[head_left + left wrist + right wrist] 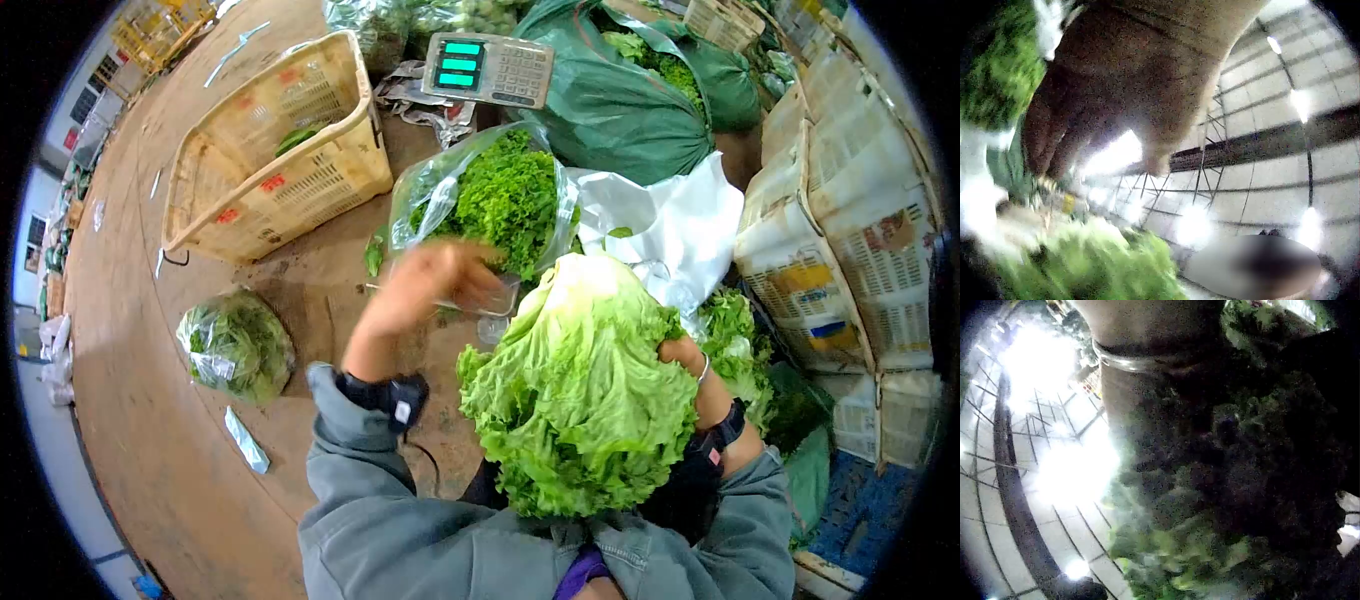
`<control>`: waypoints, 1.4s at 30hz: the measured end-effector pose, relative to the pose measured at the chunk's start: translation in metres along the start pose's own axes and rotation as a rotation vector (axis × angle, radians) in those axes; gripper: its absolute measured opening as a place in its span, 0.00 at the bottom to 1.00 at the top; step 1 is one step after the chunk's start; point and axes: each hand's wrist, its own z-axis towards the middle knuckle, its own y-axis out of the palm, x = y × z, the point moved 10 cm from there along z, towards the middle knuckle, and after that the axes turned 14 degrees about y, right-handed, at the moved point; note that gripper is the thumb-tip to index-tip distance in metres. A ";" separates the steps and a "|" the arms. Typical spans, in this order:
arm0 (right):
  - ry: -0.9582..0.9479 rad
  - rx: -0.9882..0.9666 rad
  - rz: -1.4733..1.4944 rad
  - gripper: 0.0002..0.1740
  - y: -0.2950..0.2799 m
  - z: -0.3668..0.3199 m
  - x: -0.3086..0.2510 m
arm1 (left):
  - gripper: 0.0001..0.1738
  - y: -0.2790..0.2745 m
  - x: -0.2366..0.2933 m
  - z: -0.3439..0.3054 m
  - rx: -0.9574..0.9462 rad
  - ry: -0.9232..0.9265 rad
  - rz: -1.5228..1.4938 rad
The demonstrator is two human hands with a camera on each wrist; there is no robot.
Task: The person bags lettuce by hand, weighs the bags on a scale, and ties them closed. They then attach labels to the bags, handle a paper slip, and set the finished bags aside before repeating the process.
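Note:
In the head view my right hand (686, 356) grips a large pale-green lettuce (590, 370) at its right side, in front of my chest. Its white stem end points away from me and the frilly leaves hang toward me; those leaves hide most of the gripping fingers. My left hand (440, 275), blurred, is over the near edge of a clear plastic bag (408, 210) of curly greens (505, 195). The left wrist view shows that hand (1129, 81) with fingers extended, thumb apart and nothing in its grasp. Dark lettuce leaves (1179, 556) fill much of the right wrist view.
A scale display (487, 70) stands behind the bag. To the left are a yellowed crate (280, 205) and a bagged bunch of greens (238, 345) on the floor. Green sacks (610, 110) lie at the back; stacked white crates (850, 210) line the right, beside more lettuce (735, 350).

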 end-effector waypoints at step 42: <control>0.595 0.410 -1.136 0.36 -0.076 0.425 -0.125 | 0.24 -0.251 -0.070 0.101 0.232 -0.584 -0.336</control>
